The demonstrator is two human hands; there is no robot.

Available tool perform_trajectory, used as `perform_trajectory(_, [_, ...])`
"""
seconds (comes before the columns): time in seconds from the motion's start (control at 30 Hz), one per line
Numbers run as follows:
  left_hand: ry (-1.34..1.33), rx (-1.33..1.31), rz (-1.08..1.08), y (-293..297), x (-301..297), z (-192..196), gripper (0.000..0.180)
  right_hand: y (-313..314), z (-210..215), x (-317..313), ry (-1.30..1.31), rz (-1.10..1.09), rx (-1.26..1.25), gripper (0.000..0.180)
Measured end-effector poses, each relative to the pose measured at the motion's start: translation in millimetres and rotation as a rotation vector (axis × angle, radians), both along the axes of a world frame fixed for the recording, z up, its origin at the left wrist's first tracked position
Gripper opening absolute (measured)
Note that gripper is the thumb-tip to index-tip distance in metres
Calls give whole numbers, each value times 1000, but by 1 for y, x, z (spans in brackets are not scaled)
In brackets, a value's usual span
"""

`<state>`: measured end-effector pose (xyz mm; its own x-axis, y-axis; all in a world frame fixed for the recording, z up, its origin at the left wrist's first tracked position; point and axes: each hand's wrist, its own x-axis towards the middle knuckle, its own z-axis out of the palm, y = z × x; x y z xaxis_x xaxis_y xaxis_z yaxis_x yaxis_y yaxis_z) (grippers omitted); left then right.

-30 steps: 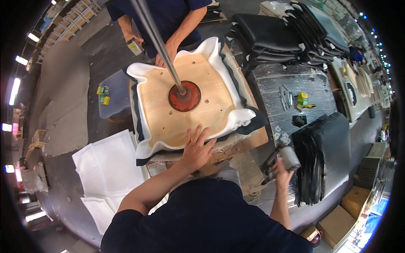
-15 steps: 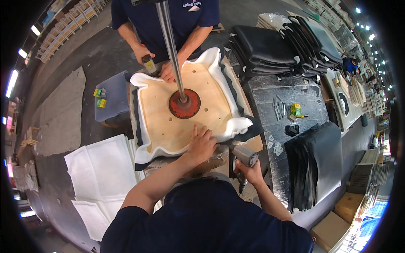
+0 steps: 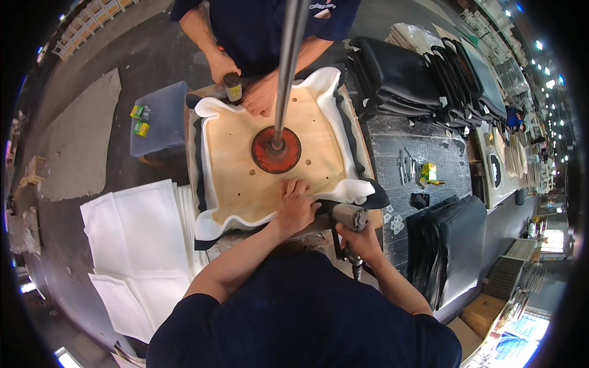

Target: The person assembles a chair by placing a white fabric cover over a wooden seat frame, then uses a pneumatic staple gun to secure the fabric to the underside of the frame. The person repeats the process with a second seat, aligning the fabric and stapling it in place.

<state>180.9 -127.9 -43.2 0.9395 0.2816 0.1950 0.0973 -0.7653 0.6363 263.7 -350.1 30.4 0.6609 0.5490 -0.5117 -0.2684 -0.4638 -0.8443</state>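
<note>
1. Plywood seat board [image 3: 270, 162] lies flat on the surface [image 3: 423, 147], pinned at its middle by a red disc [image 3: 276, 149] under a steel pole [image 3: 287, 67]; white foam [image 3: 343, 190] and a black cover curl up round its edges.
2. Left hand [image 3: 296, 205] is spread, palm down, on the near edge of the board, pressing the folded material flat. It grasps nothing; the fingers point toward the red disc.
3. Right hand [image 3: 361, 240] is clenched round the grip of a grey pneumatic stapler [image 3: 348, 218], whose nose sits at the near right corner, just beside the left hand's fingers.
4. To do this step well, I judge the cover should be drawn taut before each shot, with the pressing fingers kept clear of the nose.
5. Hold the tool square to the wood, so that staples seat flush.
6. Across the board a co-worker's hand [image 3: 261, 95] presses the far edge, and the other holds a second tool [image 3: 232, 87]; pull evenly against that side to avoid wrinkles.
</note>
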Motion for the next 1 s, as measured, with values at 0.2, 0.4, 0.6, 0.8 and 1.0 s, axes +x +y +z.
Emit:
perform_trajectory(0.2, [-53,-49,31,0,4,-8,20,26,4,20,21,40,-83,29])
perform_trajectory(0.4, [2,-101,35,3,7,-9,23,52,14,29,-46,104,-336,33])
perform_trajectory(0.6, [55,-23,18,-1,-5,-13,25,64,14,26,-132,113,-417,35])
perform_trajectory(0.8, [140,-133,49,5,-6,-5,23,67,19,26,-64,79,-397,36])
perform_trajectory(1.0, [111,-157,63,5,-2,-9,21,62,12,19,-86,98,-315,36])
